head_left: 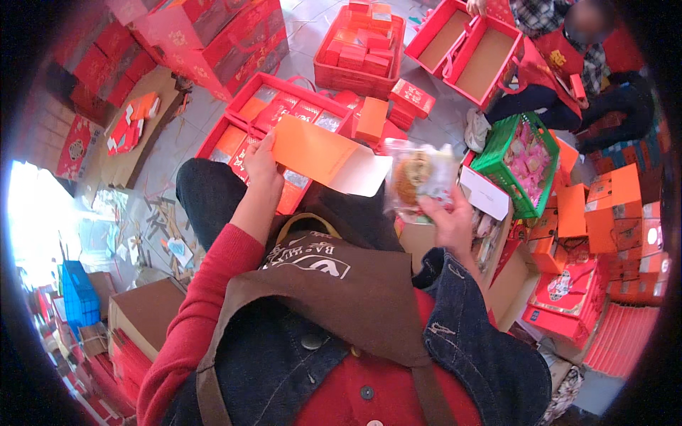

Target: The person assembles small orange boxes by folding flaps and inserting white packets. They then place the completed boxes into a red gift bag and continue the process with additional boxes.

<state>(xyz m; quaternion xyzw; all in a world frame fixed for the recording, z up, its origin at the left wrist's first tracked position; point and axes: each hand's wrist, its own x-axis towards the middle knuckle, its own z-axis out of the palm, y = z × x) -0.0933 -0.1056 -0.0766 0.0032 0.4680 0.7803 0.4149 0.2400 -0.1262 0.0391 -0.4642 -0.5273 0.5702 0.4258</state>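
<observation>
My left hand [262,162] is closed on the left end of an orange cardboard box [312,150], whose white-lined flap [364,174] stands open to the right. In my right hand [452,221] is a clear plastic packet, pinched at its lower right edge, with a round golden-brown pastry [415,174] inside; the packet is a little blurred. Box and packet are held apart, side by side above my lap. Beneath the orange box lies a red gift box [238,113] with handles, filled with orange, red and silvery packs.
A red basket [355,78] of small orange boxes stands ahead. A green crate [506,174] of pink-wrapped items is at right, beside stacked orange boxes [614,213]. Another person's hand [477,7] touches an open red box [486,60]. Large red cartons [213,50] stand far left.
</observation>
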